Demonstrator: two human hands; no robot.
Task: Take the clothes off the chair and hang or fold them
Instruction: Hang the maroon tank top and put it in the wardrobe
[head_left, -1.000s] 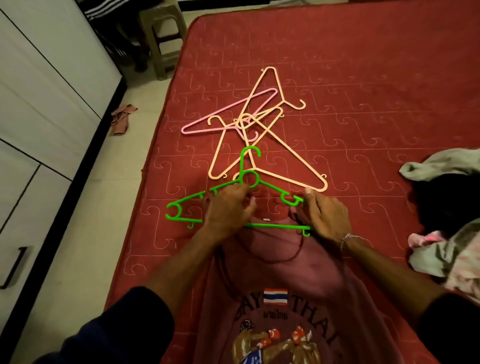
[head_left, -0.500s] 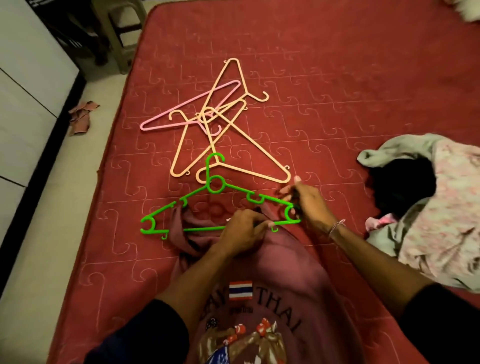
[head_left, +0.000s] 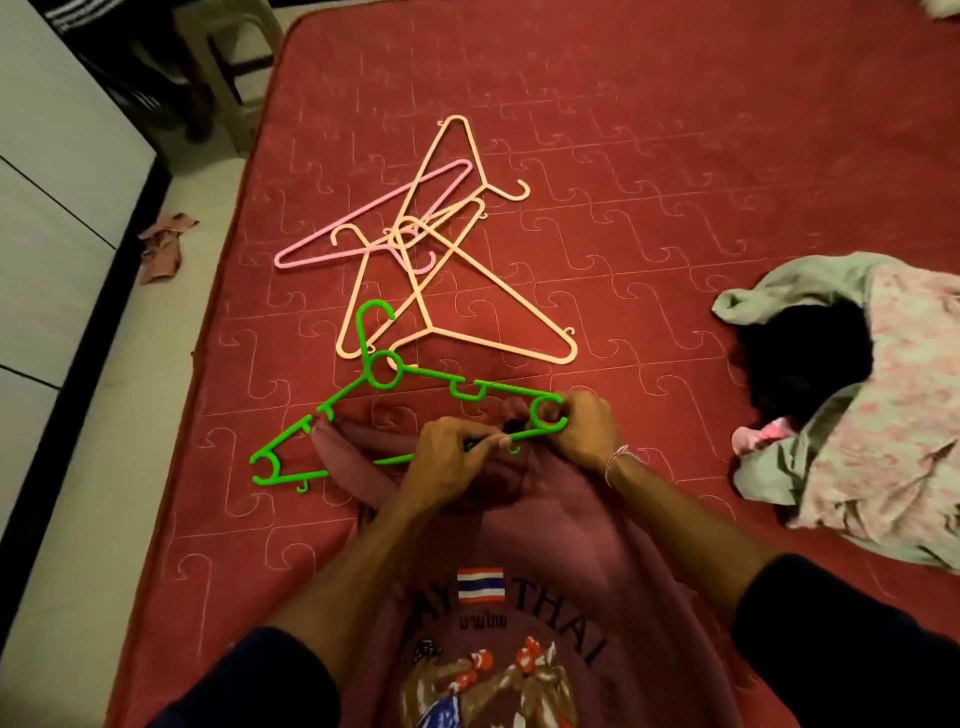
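Note:
A maroon printed T-shirt lies on the red mattress in front of me. A green plastic hanger rests at the shirt's neck, its left half partly under the bunched collar. My left hand pinches the collar fabric against the hanger's bottom bar. My right hand grips the hanger's right end together with the cloth there. The fabric between my hands is crumpled and hides part of the bar.
Several peach hangers and a pink one lie tangled further up the mattress. A heap of pale floral and dark clothes sits at the right. A plastic stool, wardrobe doors and a rag on the floor are at the left.
My left hand moved right along the bottom bar toward my right hand. More collar fabric has bunched over the hanger, and the hanger's right end has tilted down into my right hand.

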